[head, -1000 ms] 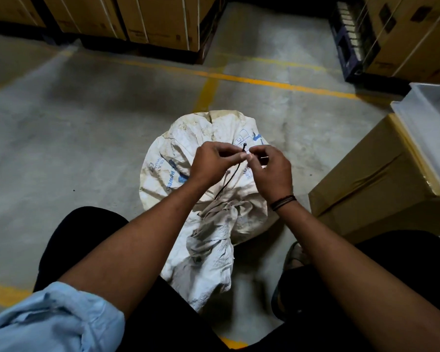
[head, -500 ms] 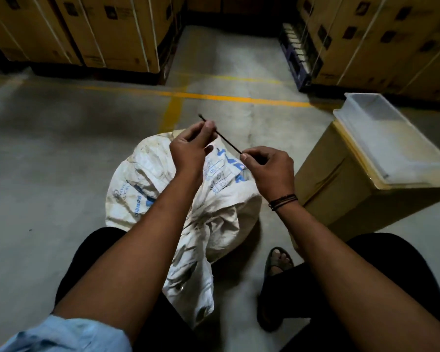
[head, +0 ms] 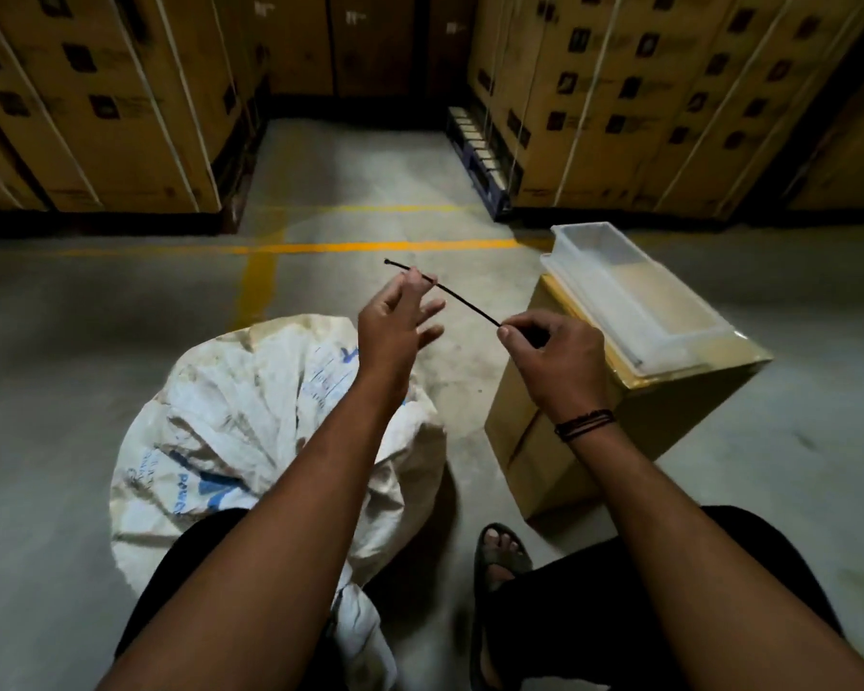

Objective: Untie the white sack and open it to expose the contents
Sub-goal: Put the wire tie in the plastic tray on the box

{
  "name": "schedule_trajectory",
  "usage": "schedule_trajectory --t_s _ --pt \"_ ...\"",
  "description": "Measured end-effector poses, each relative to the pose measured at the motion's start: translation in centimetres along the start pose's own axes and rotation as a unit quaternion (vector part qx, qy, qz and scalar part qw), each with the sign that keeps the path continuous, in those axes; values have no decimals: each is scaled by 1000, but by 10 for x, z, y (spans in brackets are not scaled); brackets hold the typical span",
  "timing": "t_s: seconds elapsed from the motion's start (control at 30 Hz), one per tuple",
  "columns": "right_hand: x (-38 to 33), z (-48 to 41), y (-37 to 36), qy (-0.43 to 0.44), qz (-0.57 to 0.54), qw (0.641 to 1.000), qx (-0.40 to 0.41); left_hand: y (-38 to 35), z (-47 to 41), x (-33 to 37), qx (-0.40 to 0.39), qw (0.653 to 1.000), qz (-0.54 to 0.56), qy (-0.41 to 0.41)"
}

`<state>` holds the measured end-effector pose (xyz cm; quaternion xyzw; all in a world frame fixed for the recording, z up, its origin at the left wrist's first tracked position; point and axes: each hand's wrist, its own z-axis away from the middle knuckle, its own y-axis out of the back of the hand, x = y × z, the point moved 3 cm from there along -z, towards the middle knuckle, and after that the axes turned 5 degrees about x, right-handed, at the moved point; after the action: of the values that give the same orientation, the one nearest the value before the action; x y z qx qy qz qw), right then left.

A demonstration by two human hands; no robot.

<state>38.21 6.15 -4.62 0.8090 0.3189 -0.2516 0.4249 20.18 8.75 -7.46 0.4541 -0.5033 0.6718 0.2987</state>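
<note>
Blue print is seen on the white sack (head: 250, 421), with letters resembling "POW" at its lower left, but the rest cannot be read. Dark square labels are carried by the stacked cardboard cartons (head: 96, 107) at the upper left and upper right of the frame; their writing is too blurred to read.

A cardboard box (head: 564, 441) is placed at the right of the frame, and a clear plastic tray (head: 634, 296) is rested on its top. Yellow lines (head: 320, 247) are painted across the concrete floor (head: 71, 341). A sandalled foot (head: 500, 551) is seen at the lower centre.

The sack is lain on the floor at the lower left centre, partly hidden by the left forearm; it is stained and creased, with its neck gathered toward the bottom of the frame.

A thin black tie (head: 462, 301) is held above the floor, clear of the sack. One end is pinched in the right hand (head: 554, 361), whose fingers are closed on it. The other end is touched by the left hand (head: 395, 326), with its fingers spread wide.
</note>
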Motion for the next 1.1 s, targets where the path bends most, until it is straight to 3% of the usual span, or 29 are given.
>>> schedule_trajectory --t_s 0.2,0.37,0.67,1.1 --pt "30 -50 57 -44 55 993 97 -52 13 -26 -98 992 -76 -11" --pt "71 -89 83 -99 128 974 161 -99 18 -54 -124 987 -105 -21" --pt "140 -120 80 -133 290 940 123 -130 24 -101 -137 968 -200 -60" --pt "142 -118 87 -74 295 946 115 -136 33 -111 -131 967 -213 -57"
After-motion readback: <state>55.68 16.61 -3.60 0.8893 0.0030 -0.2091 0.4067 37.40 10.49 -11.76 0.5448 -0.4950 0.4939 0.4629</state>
